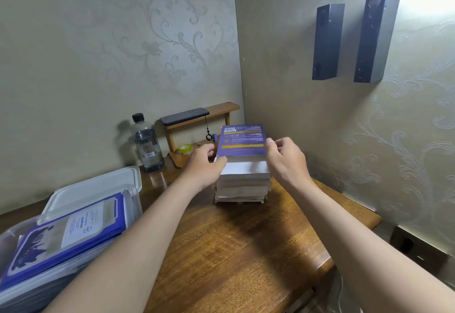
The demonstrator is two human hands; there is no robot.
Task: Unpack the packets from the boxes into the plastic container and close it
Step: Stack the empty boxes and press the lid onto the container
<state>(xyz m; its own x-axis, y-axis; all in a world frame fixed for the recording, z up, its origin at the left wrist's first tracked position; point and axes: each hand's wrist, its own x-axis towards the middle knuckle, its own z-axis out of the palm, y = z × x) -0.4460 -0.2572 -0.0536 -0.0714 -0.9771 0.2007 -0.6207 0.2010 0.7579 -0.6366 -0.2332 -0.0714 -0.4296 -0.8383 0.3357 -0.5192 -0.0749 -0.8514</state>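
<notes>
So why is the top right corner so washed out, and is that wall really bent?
Head view: bright glare blows out that corner above the dark wall fixtures; the wide-angle lens bows the wall corner; the glossy table shines beside the water bottle; print on the purple box is too blurred to read.

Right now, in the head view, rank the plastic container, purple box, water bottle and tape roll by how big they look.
1. plastic container: largest, though it is nearest the camera.
2. purple box and water bottle: look alike, so not ranked.
3. tape roll: smallest.
</notes>
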